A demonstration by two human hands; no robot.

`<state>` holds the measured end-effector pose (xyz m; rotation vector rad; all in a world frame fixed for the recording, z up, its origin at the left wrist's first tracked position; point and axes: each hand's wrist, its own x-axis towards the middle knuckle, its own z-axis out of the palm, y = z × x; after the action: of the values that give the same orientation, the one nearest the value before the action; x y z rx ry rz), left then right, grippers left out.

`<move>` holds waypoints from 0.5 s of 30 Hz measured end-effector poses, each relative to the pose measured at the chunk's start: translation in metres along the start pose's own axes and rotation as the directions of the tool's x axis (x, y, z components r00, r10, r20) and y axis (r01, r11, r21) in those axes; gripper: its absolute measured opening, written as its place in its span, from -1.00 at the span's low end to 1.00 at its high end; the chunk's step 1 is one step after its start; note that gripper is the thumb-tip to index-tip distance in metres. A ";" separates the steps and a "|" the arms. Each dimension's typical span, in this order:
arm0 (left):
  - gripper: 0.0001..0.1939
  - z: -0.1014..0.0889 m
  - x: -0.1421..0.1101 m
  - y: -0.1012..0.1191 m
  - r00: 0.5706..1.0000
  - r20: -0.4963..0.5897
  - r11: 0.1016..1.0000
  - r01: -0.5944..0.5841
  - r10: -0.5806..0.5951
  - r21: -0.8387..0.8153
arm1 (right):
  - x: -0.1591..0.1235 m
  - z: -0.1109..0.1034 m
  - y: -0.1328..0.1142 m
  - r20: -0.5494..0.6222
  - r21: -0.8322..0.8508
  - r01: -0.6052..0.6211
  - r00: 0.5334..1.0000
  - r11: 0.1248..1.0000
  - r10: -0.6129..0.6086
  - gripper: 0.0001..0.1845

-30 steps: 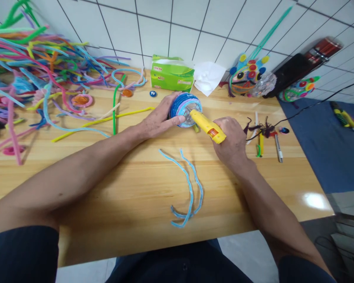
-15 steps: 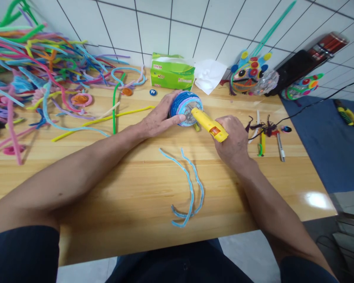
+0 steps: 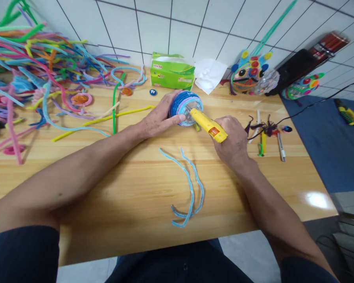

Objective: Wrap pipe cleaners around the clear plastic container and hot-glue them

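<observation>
We see the left hand clasped around a blue-wrapped round piece, its thumb lying on the clear near face; this piece sits on the counter, toward the far side and roughly midway across. The right hand is closed firmly on a yellow glue gun, whose front end points left at that clear face, though we cannot tell whether the tip touches it. On the near side of both, we find two light-blue fuzzy stems lying curved, their near ends crossing. Just beyond the left hand is a small blue button, and behind it, by the tiled wall, stands a green tissue pack with a white tissue at its right. To the left we have a heap of colourful stems, with a green stem crossing a yellow stem nearer the hand. At the far right we see a button-decorated figure near a dark flask, and nearer, a slim silver-white tool.
</observation>
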<state>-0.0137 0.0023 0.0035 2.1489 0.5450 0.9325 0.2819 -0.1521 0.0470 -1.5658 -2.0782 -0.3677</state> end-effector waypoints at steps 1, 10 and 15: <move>0.05 0.000 0.000 0.000 1.000 0.000 1.000 0.001 -0.001 -0.001 | 0.000 0.000 0.000 0.007 0.008 -0.005 1.000 1.000 0.005 -0.84; 0.10 0.001 0.002 0.000 1.000 -0.009 1.000 -0.001 0.001 0.009 | 0.000 0.001 0.004 -0.017 -0.010 0.027 0.999 1.000 -0.027 -0.82; 0.10 0.000 0.003 0.000 1.000 -0.008 1.000 -0.003 0.003 0.018 | 0.000 -0.001 0.005 -0.041 -0.005 0.042 0.998 0.999 -0.042 -0.84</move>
<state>-0.0118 0.0036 0.0050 2.1631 0.5561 0.9419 0.2865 -0.1516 0.0475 -1.5065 -2.0830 -0.4162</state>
